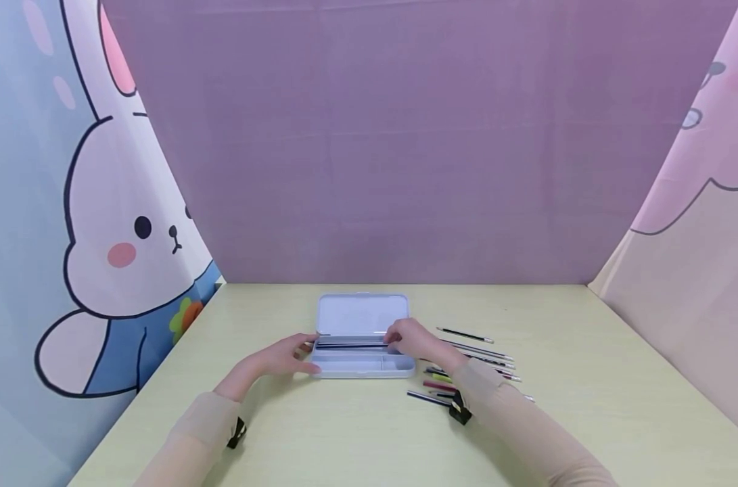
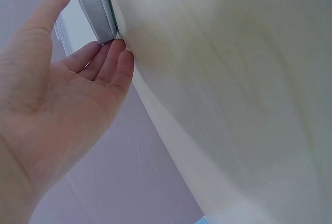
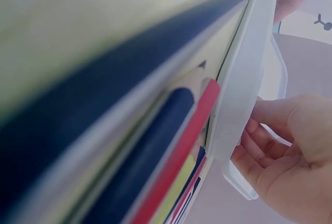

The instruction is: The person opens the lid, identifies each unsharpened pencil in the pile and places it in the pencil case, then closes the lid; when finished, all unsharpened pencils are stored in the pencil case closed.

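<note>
An open white pencil case (image 1: pixel 347 374) lies on the table, its lid (image 1: pixel 362 313) tipped back. My left hand (image 1: pixel 286 355) holds the left end of the case, thumb at the front corner and fingers at the back. In the left wrist view, those fingers (image 2: pixel 111 63) touch the case's edge. Dark pencils (image 1: pixel 352 345) lie lengthwise in the rear of the case. My right hand (image 1: pixel 414 338) reaches into its right end, fingers curled at the end of a pencil there. The fingertips are partly hidden by the case wall in the right wrist view.
To the right of the case several loose pencils lie side by side, among them a red pencil (image 3: pixel 179 156), a dark blue pencil (image 1: pixel 428 398) and a black pencil (image 1: pixel 465 335). My right forearm (image 1: pixel 515 412) passes over some of them. A purple cloth (image 1: pixel 393 149) hangs behind the table.
</note>
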`<state>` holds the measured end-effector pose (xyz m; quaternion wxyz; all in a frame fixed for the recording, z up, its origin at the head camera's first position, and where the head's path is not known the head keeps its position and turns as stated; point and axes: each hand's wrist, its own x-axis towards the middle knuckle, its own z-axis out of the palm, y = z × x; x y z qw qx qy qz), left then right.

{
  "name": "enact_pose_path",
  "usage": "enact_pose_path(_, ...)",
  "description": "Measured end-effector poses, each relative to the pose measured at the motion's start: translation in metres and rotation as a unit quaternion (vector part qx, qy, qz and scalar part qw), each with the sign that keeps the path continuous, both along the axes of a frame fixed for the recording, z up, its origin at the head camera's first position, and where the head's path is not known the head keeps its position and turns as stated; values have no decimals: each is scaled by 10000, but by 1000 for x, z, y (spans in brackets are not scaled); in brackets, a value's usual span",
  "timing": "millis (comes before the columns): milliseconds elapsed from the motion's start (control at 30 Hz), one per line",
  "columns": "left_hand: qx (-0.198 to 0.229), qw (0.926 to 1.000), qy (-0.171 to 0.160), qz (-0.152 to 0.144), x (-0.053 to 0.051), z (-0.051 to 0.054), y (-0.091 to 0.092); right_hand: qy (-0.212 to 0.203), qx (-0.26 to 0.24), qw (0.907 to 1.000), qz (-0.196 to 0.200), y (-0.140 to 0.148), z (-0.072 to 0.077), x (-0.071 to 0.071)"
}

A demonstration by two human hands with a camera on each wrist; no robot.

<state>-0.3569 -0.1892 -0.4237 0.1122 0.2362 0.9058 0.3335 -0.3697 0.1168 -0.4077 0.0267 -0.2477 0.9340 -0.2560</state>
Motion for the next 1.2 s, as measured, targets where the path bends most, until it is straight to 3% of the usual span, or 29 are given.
enact_pose_path(700,-72,9998,141,-122,0,-1,-1,447,-234,9987,-39,14,3,0)
enact_pose_path(1000,-84,9996,209,-161,2,1,0,665,-330,9972,92,32,12,5)
enact_pose_path(1200,-83,9995,252,-155,4,4,2,584,-470,9972,72,50,16,8)
